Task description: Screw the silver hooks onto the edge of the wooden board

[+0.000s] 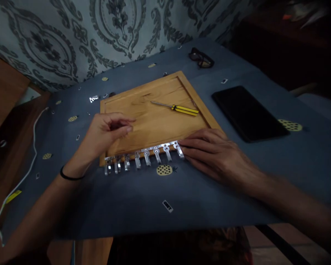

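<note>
A wooden board (154,117) lies flat on a blue patterned cloth (143,198). Along its near edge runs a metal rail with several hooks (145,156). My left hand (103,134) hovers over the board's near-left corner, fingers curled with thumb and fingertips pinched together; what they hold is too small to make out. My right hand (209,151) lies flat at the rail's right end, fingers stretched out and touching the last hook. A yellow-and-black screwdriver (179,108) rests on the board beyond both hands.
A black phone (248,112) lies right of the board. Dark glasses (201,59) sit at the far edge. A small metal piece (94,98) lies past the board's left corner. A white cable (30,162) trails down the left. Patterned wallpaper stands behind.
</note>
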A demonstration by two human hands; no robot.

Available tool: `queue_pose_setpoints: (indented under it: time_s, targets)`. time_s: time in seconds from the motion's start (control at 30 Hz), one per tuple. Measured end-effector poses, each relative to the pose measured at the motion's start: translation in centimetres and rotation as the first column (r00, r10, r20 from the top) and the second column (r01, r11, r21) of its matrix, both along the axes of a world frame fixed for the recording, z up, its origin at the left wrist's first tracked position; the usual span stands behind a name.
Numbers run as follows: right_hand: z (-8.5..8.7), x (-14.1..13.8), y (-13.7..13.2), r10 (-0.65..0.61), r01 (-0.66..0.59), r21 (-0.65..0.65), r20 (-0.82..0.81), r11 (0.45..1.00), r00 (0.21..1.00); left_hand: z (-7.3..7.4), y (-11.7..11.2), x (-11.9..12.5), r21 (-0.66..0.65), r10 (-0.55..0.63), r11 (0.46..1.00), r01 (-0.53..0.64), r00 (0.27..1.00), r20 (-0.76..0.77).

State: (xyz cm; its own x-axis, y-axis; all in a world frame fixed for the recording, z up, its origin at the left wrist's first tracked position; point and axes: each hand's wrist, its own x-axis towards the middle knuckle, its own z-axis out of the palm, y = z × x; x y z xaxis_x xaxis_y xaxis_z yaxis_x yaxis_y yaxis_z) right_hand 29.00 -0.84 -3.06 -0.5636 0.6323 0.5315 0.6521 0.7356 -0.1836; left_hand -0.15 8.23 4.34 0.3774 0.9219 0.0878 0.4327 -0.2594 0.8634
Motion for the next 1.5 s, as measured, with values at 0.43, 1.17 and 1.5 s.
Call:
queue_pose_setpoints:
  time_s: [0.43,1.17,1.5]
  targets:
    - [0.1,-0.2,-0.2,-0.031,0.03,-0.034,-0.035,0.999,0.999,-0.1,-1.0,7.0,-0.159,-0.402,0.908,0.387,0.913,-0.075]
    - [0.0,0.0,0.0,0.014,-0.013,0.042,-0.025,0.999,1.0,-1.2,0.0,9.1,-0.113,-0.458,0.889,0.444,0.867,-0.198]
    - [0.2,0.1,0.1,0.023,-0.022,0.027,-0.023,0.999,0.999,-0.8,-0.5,8.9,-0.127,-0.419,0.905,0.406,0.902,-0.099]
